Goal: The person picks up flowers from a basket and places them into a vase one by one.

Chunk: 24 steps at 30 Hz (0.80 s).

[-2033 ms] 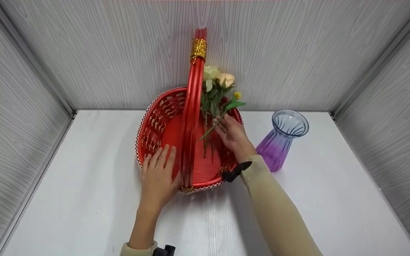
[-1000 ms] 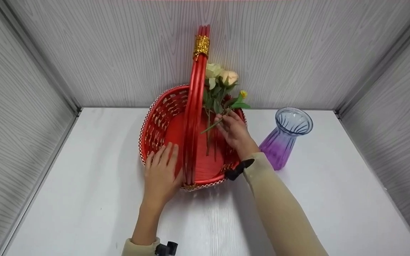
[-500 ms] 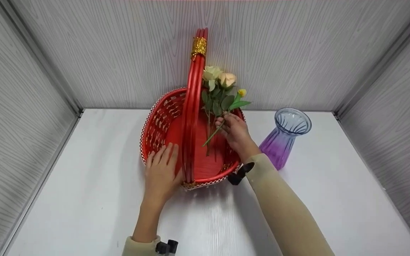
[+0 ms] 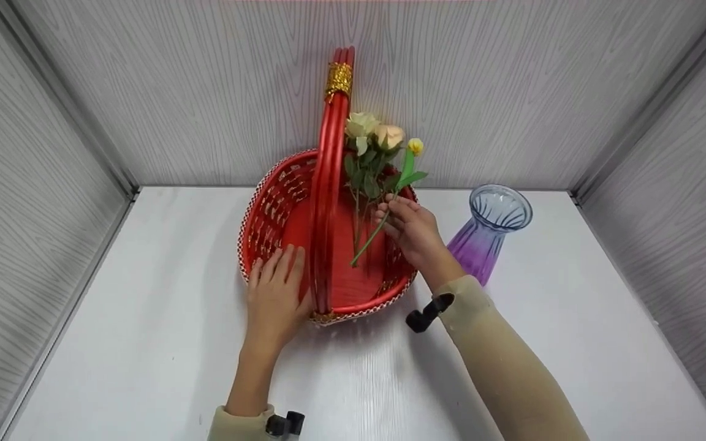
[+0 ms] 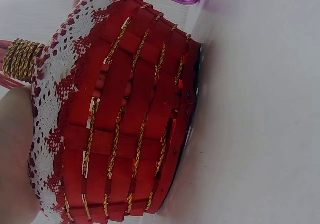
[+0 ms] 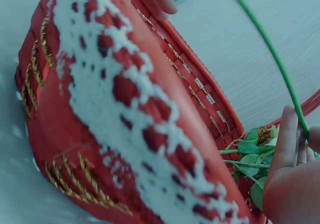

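Note:
A yellow tulip (image 4: 415, 147) with a green stem is pinched between the thumb and fingers of my right hand (image 4: 415, 229), over the right side of the red basket (image 4: 279, 174). In the right wrist view its stem (image 6: 270, 44) sticks out past the fingers. My left hand (image 4: 274, 306) rests on the near left rim with its fingers extended over the edge, beside the foot of the handle (image 4: 323, 202). A white rose (image 4: 362, 124) and a peach rose (image 4: 388, 135) lean at the back of the basket, stems inside it. The left wrist view shows the basket's woven side (image 5: 115, 114).
Right of the basket stands a glass vase (image 4: 493, 226), blue at the mouth and purple below. Everything is on a white table (image 4: 163, 343), with grey wood-grain panels (image 4: 512, 79) at the back and both sides. The tall handle arches over the basket.
My right hand has taken hold of the tulip and drawn it slightly toward me and to the right, turning it more upright, apart from the roses. My left hand stays on the rim.

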{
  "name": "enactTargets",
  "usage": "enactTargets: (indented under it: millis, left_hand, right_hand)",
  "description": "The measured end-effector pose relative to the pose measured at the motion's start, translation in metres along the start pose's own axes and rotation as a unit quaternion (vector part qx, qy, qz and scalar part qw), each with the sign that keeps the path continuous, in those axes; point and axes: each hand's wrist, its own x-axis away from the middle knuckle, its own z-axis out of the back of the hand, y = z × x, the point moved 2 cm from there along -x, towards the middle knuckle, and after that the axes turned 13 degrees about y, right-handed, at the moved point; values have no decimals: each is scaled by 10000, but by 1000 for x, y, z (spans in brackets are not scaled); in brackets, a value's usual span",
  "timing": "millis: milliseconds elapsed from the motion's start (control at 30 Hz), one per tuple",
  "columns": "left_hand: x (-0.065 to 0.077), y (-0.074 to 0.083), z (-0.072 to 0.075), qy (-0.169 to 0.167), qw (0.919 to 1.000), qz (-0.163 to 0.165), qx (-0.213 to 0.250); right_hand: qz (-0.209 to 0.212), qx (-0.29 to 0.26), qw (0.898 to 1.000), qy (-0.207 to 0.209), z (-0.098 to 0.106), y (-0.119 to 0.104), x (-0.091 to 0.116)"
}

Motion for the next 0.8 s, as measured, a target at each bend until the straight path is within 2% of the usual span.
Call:
enactTargets:
  millis: [500,800]
  left_hand:
    - [0,-2,-4,-57,10000,-40,-14]
    - [1,-2,-3,94,9998,-166,-15]
  right_hand:
    - [161,374,9991,144,9,-22,27]
    - [364,700,9968,83,11,-31,42]
